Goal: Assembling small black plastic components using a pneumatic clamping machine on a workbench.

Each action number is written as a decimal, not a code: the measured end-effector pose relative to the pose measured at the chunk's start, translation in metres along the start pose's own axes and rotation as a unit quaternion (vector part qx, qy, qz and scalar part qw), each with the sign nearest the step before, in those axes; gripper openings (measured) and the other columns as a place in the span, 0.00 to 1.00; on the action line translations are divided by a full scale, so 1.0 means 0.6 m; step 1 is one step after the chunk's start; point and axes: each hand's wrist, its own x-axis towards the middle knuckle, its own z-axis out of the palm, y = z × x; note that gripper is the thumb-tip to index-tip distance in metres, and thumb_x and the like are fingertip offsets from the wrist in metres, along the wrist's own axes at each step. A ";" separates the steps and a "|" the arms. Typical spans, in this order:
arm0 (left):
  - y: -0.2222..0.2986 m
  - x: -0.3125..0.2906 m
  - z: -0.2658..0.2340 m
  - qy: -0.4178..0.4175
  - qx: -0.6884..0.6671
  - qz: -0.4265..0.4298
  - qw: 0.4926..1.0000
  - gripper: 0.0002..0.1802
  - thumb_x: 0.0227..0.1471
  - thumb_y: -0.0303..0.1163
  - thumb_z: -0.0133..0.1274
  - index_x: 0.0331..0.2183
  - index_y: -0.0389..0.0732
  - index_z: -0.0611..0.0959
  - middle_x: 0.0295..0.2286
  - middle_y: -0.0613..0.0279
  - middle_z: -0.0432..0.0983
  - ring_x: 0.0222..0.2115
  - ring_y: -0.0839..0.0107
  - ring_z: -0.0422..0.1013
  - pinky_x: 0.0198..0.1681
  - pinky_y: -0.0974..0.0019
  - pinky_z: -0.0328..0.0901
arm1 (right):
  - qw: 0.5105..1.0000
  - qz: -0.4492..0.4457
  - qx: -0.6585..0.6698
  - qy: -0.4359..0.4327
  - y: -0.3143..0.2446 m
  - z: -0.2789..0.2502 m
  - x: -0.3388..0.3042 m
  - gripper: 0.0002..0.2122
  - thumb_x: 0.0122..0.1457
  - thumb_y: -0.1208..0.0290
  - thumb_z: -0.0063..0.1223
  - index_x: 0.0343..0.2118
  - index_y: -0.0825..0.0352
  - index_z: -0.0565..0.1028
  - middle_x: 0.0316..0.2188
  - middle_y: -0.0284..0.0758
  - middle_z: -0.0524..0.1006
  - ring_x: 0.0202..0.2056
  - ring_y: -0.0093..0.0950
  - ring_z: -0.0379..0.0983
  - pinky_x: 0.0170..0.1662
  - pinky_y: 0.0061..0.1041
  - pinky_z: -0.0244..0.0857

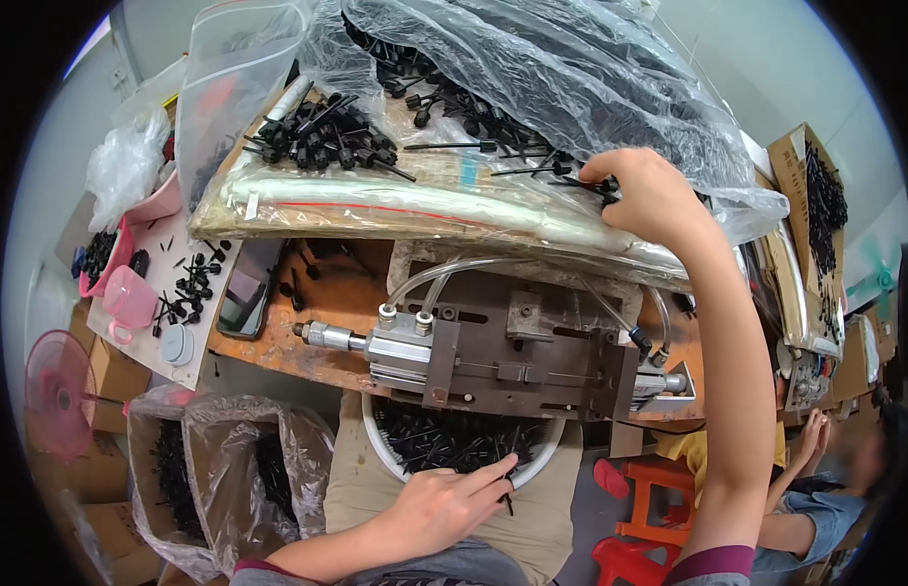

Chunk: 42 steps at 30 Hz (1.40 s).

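My right hand (647, 195) reaches to the far right of a plastic-covered cardboard tray (356, 223), its thumb and index finger closed around thin black pin-like parts (602, 186) with knobbed heads. More of these loose black parts (322, 137) lie heaped across the tray. Low in front of me, my left hand (439, 506) rests over the near rim of a white basin (376, 441) on my lap. The basin is full of black parts (454, 444). One black part (509, 502) sticks out from my left fingertips; the thumb is hidden.
A metal clamping fixture (503, 361) with air cylinders and clear hoses stands between tray and basin. At left are a phone (251, 293), a pink cup (131, 298), a pink fan (61, 394) and plastic-lined boxes (229, 459). Red stools (659, 493) and another person (815, 508) are at right.
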 end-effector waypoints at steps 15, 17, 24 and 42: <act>0.005 0.000 0.004 0.063 -0.024 0.065 0.996 0.20 0.44 0.32 0.64 0.43 0.41 0.83 0.44 0.61 0.79 0.16 0.77 0.69 0.20 0.77 0.64 | 0.926 0.033 0.202 0.317 0.061 -0.007 -0.042 0.07 0.48 0.72 0.61 0.27 0.70 0.79 0.20 0.34 0.76 0.24 0.23 0.73 0.29 0.20 0.65; 0.007 0.005 -0.001 0.082 -0.030 0.085 0.993 0.20 0.43 0.30 0.64 0.42 0.40 0.84 0.42 0.60 0.80 0.17 0.77 0.70 0.20 0.77 0.65 | 0.867 0.100 0.354 0.335 0.067 -0.011 -0.065 0.06 0.51 0.71 0.61 0.28 0.69 0.80 0.19 0.31 0.75 0.23 0.19 0.71 0.28 0.19 0.64; 0.003 0.021 -0.030 0.178 -0.035 0.079 0.980 0.20 0.39 0.22 0.64 0.40 0.37 0.83 0.38 0.54 0.81 0.23 0.73 0.76 0.24 0.76 0.68 | 0.626 0.117 0.691 0.341 -0.011 -0.010 -0.168 0.09 0.56 0.72 0.60 0.36 0.72 0.78 0.24 0.31 0.77 0.21 0.17 0.68 0.29 0.15 0.63; 0.040 0.052 -0.039 0.167 -0.061 -0.002 0.984 0.19 0.32 0.13 0.63 0.33 0.34 0.83 0.32 0.51 0.78 0.33 0.63 0.75 0.37 0.67 0.70 | 0.380 0.155 0.912 0.002 -0.167 0.138 -0.369 0.09 0.60 0.76 0.55 0.42 0.72 0.74 0.32 0.33 0.76 0.20 0.15 0.68 0.24 0.13 0.62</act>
